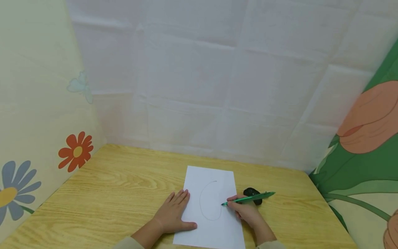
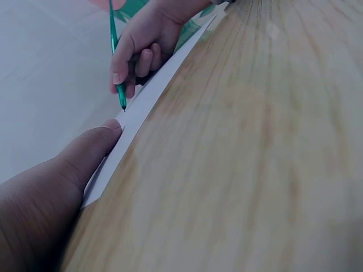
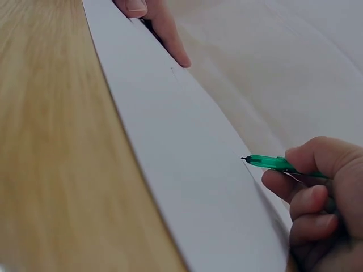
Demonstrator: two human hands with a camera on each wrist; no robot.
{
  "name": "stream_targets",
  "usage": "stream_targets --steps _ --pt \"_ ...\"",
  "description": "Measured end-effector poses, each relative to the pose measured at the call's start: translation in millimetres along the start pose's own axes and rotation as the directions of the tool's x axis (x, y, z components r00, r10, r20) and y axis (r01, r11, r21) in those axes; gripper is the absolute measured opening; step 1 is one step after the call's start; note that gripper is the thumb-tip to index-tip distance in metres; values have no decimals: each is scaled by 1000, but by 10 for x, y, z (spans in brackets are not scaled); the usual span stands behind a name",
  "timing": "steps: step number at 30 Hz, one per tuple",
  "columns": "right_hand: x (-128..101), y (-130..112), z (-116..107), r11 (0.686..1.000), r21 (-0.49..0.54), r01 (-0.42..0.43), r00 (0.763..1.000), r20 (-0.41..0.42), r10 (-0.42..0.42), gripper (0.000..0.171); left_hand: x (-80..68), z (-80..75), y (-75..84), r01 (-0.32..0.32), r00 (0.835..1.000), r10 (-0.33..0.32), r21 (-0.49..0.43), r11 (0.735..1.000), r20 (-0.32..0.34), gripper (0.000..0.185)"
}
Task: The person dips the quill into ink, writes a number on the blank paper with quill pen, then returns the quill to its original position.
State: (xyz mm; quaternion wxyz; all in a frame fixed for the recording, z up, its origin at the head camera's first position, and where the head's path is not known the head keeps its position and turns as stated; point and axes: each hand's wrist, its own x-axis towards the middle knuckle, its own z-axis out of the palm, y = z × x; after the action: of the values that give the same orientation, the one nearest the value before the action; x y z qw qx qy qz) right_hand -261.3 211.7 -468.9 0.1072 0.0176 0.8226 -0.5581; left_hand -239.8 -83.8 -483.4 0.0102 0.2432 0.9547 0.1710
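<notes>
A white sheet of paper (image 1: 214, 193) lies on the wooden table (image 1: 118, 193) and bears a thin pencil-like oval line (image 1: 205, 204). My left hand (image 1: 174, 212) rests flat on the sheet's left edge, fingers straight and thumb on the paper. My right hand (image 1: 247, 211) grips a green pen (image 1: 248, 199) with its tip on the paper at the oval's right side. The left wrist view shows the pen (image 2: 116, 62) tip touching the sheet (image 2: 147, 99) beyond my left thumb (image 2: 93, 147). In the right wrist view, curled fingers (image 3: 317, 192) hold the pen (image 3: 272, 163) over the sheet (image 3: 181, 164).
A small black object (image 1: 252, 193) lies on the table just right of the paper, behind the pen. Cloth walls enclose the table: flowered fabric on the left (image 1: 37, 121), white at the back (image 1: 217, 79), green floral on the right (image 1: 367, 152).
</notes>
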Motion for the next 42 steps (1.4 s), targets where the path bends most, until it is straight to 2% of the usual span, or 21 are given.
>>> stream_targets --steps 32,42 --pt "107 -69 127 999 11 -34 994 -107 35 28 12 22 -17 -4 1000 4 20 1000 -5 113" --pt "142 -85 147 1000 8 -23 995 -99 24 29 4 18 -10 0 1000 0 16 1000 -1 113"
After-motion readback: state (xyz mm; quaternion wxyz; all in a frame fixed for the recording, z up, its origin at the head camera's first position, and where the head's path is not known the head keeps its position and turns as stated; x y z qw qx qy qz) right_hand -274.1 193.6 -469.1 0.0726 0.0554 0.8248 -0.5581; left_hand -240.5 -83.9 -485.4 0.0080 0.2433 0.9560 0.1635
